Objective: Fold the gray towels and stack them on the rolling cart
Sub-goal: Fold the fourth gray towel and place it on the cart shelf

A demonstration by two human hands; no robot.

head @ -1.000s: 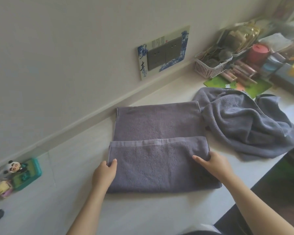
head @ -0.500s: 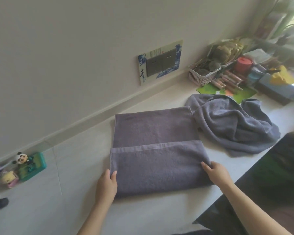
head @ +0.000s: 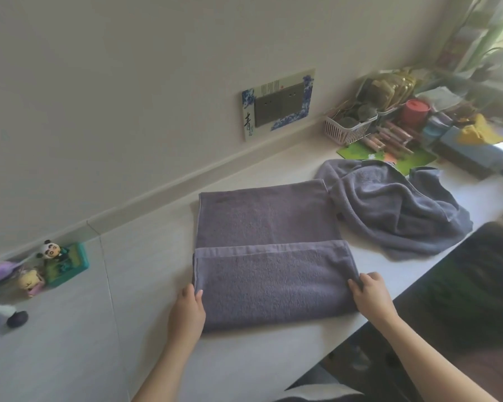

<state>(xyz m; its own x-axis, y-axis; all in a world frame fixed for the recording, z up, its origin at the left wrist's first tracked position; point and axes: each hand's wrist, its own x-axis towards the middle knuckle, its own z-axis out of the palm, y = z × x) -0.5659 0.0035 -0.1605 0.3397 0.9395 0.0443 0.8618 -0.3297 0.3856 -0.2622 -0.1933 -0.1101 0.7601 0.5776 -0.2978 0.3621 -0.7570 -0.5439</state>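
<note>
Lying flat on the white counter (head: 145,285) with long axis running left to right, folded towel (head: 270,256), near flap doubled over; left hand (head: 186,311) gripping its left end, right hand (head: 370,294) pinching its right end, equally near; crumpled second towel (head: 395,204) just beyond, to the right; rolling cart nowhere seen
</note>
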